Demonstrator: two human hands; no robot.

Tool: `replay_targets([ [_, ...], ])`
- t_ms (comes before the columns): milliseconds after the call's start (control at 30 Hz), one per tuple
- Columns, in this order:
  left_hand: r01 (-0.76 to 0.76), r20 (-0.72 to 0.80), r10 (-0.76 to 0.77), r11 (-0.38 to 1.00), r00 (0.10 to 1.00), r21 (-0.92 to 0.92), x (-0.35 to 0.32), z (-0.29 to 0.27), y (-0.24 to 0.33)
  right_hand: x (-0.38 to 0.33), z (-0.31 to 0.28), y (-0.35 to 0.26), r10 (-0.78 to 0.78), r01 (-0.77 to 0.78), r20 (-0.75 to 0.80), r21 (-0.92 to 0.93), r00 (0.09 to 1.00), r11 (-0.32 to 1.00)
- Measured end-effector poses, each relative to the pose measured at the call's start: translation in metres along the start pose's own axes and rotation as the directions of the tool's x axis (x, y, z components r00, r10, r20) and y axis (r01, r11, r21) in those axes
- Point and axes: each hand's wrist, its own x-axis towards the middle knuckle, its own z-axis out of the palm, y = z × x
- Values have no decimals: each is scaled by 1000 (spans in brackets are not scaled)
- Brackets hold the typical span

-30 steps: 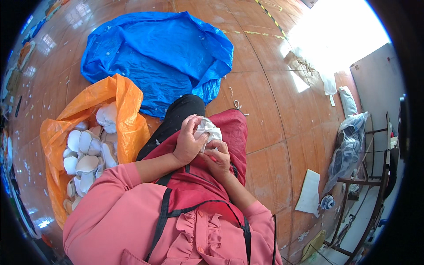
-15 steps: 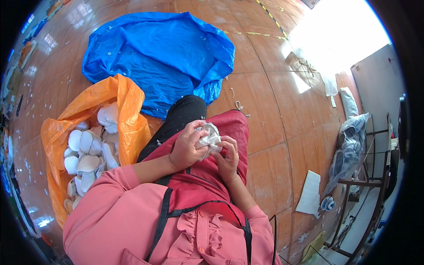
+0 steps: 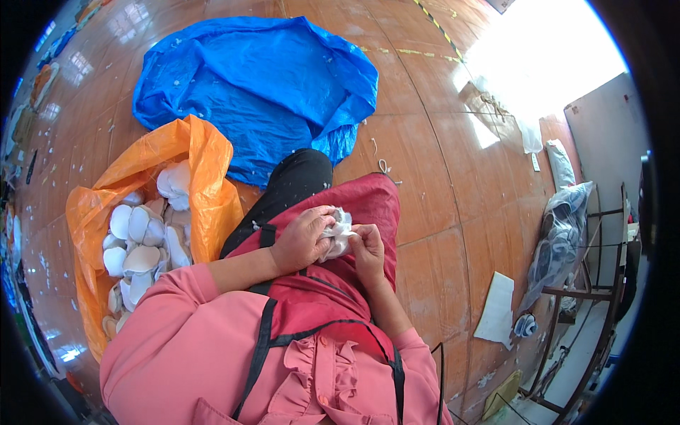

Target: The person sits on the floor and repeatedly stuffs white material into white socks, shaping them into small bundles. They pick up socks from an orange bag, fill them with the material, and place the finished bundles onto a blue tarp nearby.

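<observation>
Over my lap, a small crumpled piece of soft white cloth [image 3: 341, 230] is held between both hands. My left hand [image 3: 303, 244] is closed around its left side, fingers curled over it. At its right edge, my right hand [image 3: 368, 253] pinches a bit of the cloth between thumb and fingers. Underneath lies the dark red apron [image 3: 368, 202] spread across my legs. To the left stands an open orange plastic bag [image 3: 211, 159] holding several white rounded pads [image 3: 142, 261]. The parts of the cloth inside my left palm are hidden.
A large blue plastic sheet or bag [image 3: 255, 85] lies ahead on the brown tiled floor [image 3: 425, 177]. On the right are a white board piece [image 3: 496, 310], a clear plastic bag [image 3: 559, 234] with dark contents and a metal rack [image 3: 598, 294]. White scraps dot the floor.
My right hand has turned and its fingers have closed into a tighter pinch on the cloth's right edge. My left hand has shifted slightly, its fingers curling further over the cloth.
</observation>
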Motion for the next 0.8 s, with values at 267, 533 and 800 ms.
replay_targets([
  [267, 142, 161, -111, 970, 981, -199, -3, 0, -5, -6, -8, 6, 69, -72, 36, 66, 997, 995],
  [533, 522, 413, -319, 540, 853, -660, 9, -3, 13, -2, 4, 11, -12, 23, -153, 70, 988, 997],
  [800, 668, 685, 22, 195, 729, -718, 17, -25, 23, 8, -4, 22, -3, -26, 70, 400, 998, 916],
])
